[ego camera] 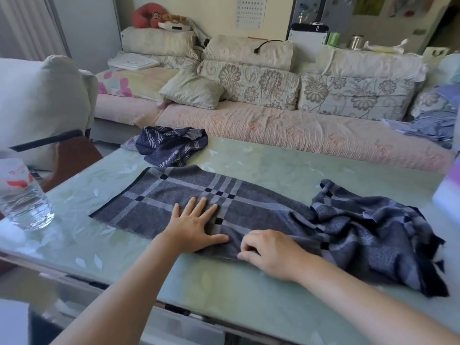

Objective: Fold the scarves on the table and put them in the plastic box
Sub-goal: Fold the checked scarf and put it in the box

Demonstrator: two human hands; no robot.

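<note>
Both forearms reached in from the near edge of the tabletop (pixel 249 302), and the fingers told the stage of the work. On the left hand (pixel 193 226) the fingers (pixel 199 204) were spread wide and pressed flat on the plaid scarf (pixel 189 202), gripping nothing, only pinning the cloth down. On the right hand (pixel 270 253) the fingers (pixel 246 252) were curled in, and they seemed to pinch the near hem of the same scarf just beside the left thumb; how much cloth they held could not be made out.

Outward from the hands, the scarf's left half lay smooth and squared on the tabletop, a dark grey-blue weave crossed by pale bands with small black squares at the crossings and a dark border along the left end. Its right half was heaped in loose wrinkles toward the right side of the tabletop, with a ragged dark end hanging near the edge.

By my judgement the task was barely begun: this scarf was being flattened, with no fold yet visible. A second scarf (pixel 171 145), navy with thin white stripes, sat crumpled at the far left of the tabletop, well apart and untouched. No plastic box could be identified with any certainty; a blurred pale object (pixel 448 192) at the right edge was too cut off to tell. A clear water bottle (pixel 23 195) stood at the left.
</note>
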